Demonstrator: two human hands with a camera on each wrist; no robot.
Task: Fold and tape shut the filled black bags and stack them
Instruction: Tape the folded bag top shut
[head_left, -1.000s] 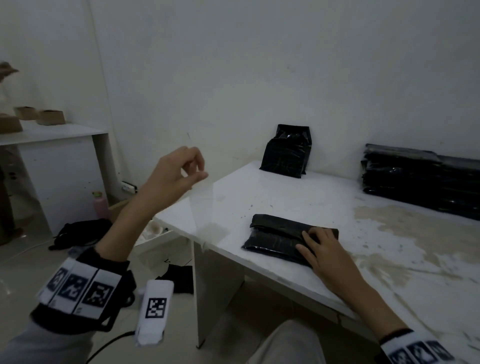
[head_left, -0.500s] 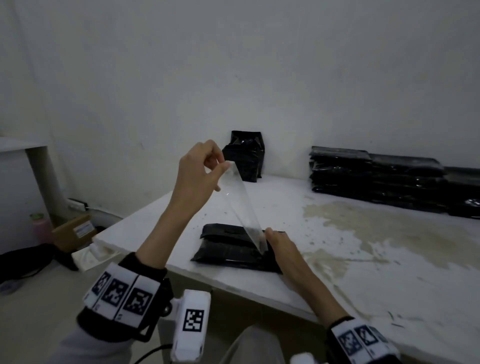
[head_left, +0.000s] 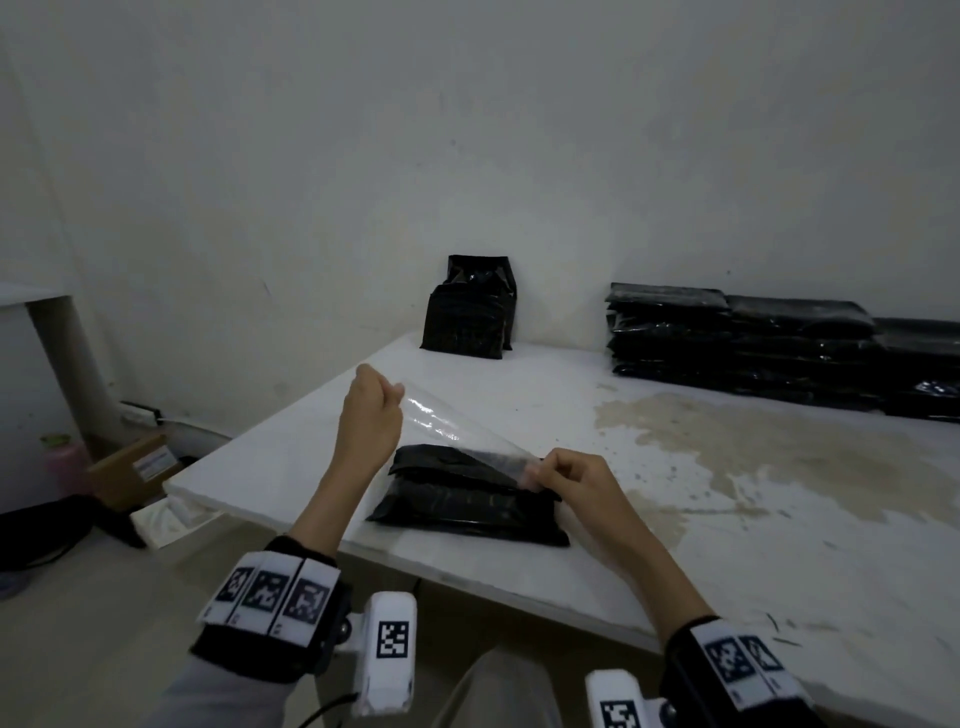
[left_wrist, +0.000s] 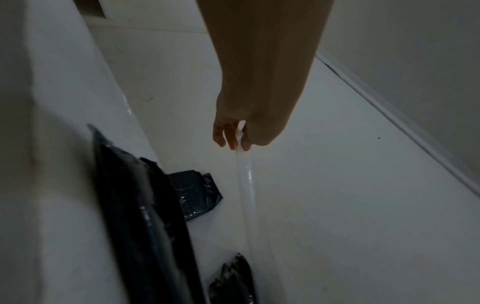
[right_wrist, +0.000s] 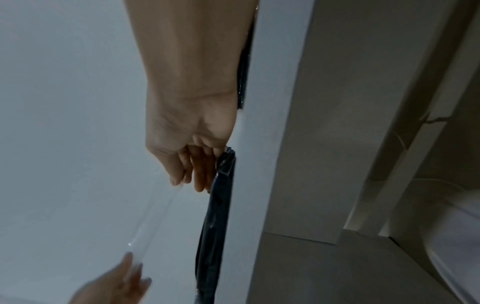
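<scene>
both hands (head_left: 370, 423) pinching clear tape (head_left: 457, 434)

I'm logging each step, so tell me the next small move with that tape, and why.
Probably lower the clear tape strip onto the folded black bag and press it down. The left hand and right hand pinch its ends, stretched just above the bag's flap.

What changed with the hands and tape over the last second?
The right hand left the folded black bag and now pinches the clear tape strip's free end; the left hand brought its end down over the bag. The bag stayed on the table; the stacks are unchanged.
</scene>
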